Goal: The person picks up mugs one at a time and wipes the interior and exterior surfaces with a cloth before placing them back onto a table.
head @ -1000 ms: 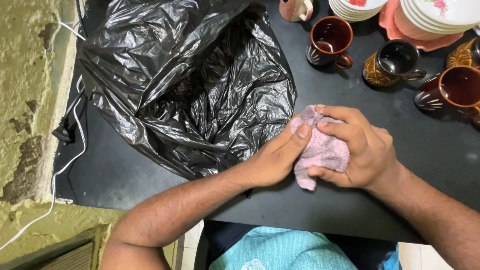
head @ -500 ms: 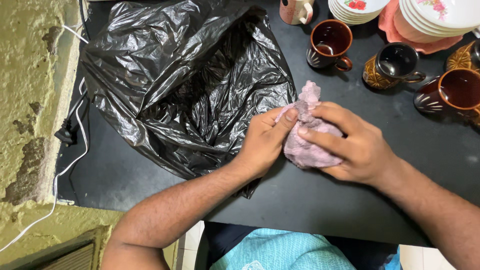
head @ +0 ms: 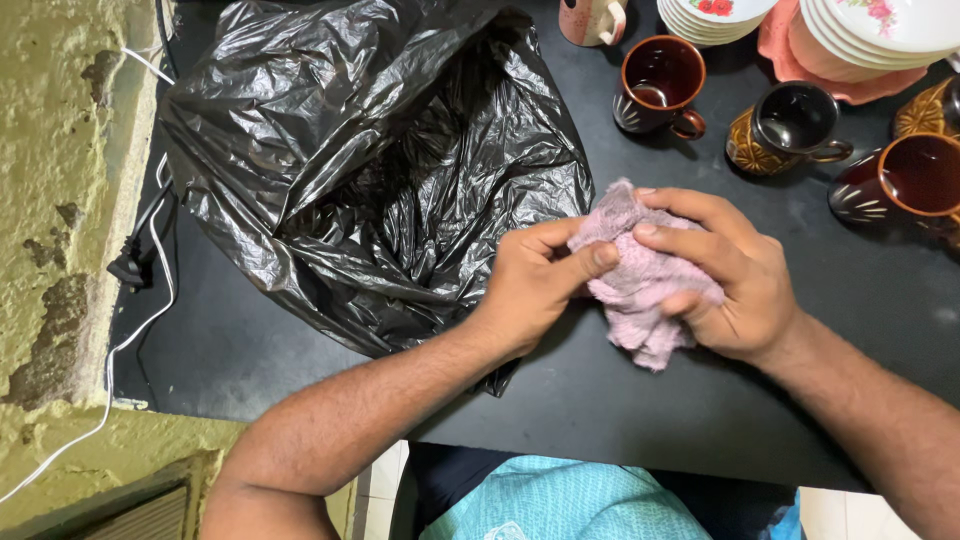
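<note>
Pink terry cloth [head: 640, 290], bunched above the black counter [head: 620, 420], is pinched by our left hand [head: 530, 285] and wrapped by our right hand [head: 735, 285]; a loosened grip could drop it.

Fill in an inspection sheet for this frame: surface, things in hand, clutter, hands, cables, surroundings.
Surface: black countertop, dusty.
Things in hand: bunched pink cloth, gripped by both hands above the counter.
Clutter: open black plastic bag; brown mugs; stacked floral plates.
Hands: left hand pinches the cloth's edge; right hand wraps it.
Cables: white cable and black plug by the wall.
Surroundings: rough yellowish wall.
</note>
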